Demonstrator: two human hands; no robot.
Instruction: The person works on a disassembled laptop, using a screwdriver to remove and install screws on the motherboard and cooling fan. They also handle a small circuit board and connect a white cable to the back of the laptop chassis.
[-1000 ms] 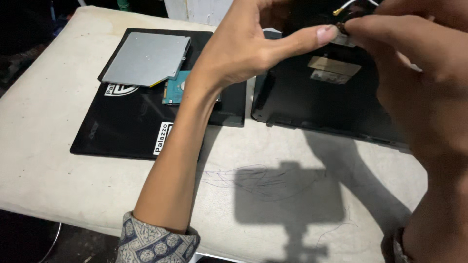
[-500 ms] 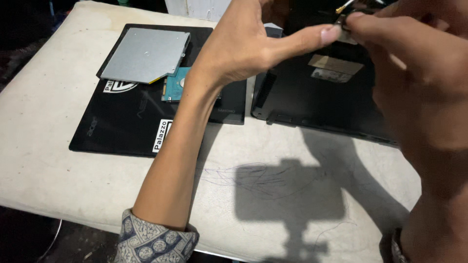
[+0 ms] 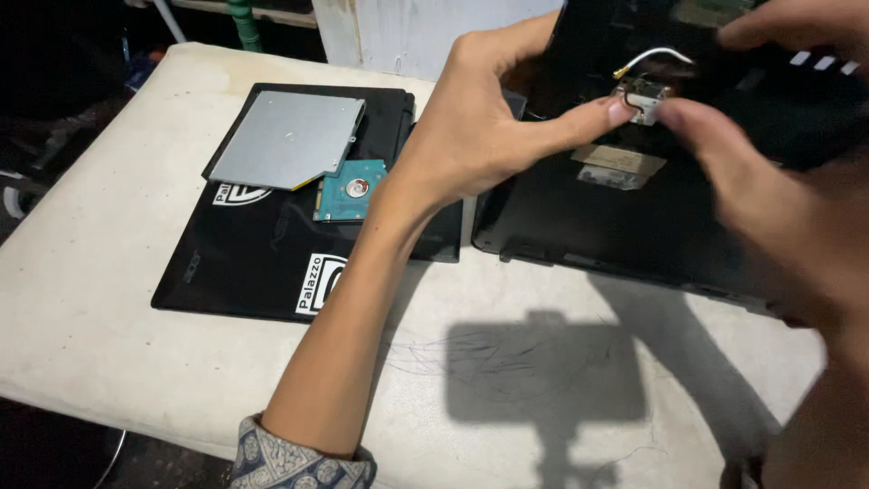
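Both hands have dropped lower in view since 1 second ago. The left hand (image 3: 480,136) and right hand (image 3: 769,208) pinch a small white part (image 3: 644,98), both grips grasping it, above the black laptop base (image 3: 625,226) at 1 o'clock on the worktop (image 3: 109,299).

The right hand (image 3: 778,208) is blurring and running off the picture's right edge. The left hand (image 3: 489,136) is hiding part of the black laptop base (image 3: 625,226), whose top is being cut off.

Harsh overhead light, hard camera shadow on the table (image 3: 109,299) (right hand (image 3: 778,217) motion-blurred).
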